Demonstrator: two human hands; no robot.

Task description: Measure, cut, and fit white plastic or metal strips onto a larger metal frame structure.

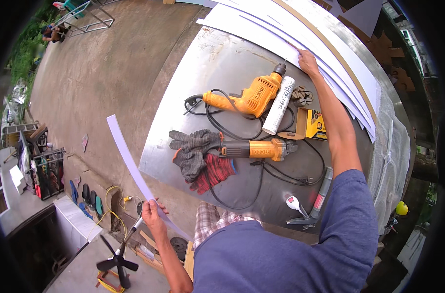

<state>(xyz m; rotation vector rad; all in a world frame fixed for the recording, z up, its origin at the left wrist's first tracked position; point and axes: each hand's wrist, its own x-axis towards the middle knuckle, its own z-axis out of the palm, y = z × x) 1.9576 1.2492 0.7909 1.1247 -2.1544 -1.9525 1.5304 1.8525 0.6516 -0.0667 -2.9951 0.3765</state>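
Centre frame, on the metal-topped table (222,53): yellow electric drill (247,99), white sealant tube (278,105) just right of it, yellow angle grinder (254,149) below. Grey and red work gloves (198,156) lie against the grinder's handle. Lower right: caulking gun (313,205). Lower left: black fan (116,263), row of sandals (88,198) on the concrete.

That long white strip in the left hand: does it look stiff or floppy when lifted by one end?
Probably floppy: the white strip curves in a long arc away from the left hand, which grips only its lower end. Likely light, since a loose one-handed grip carries it. Its thin, smooth look suggests it could slip or whip about; the right hand rests on the stacked white strips.
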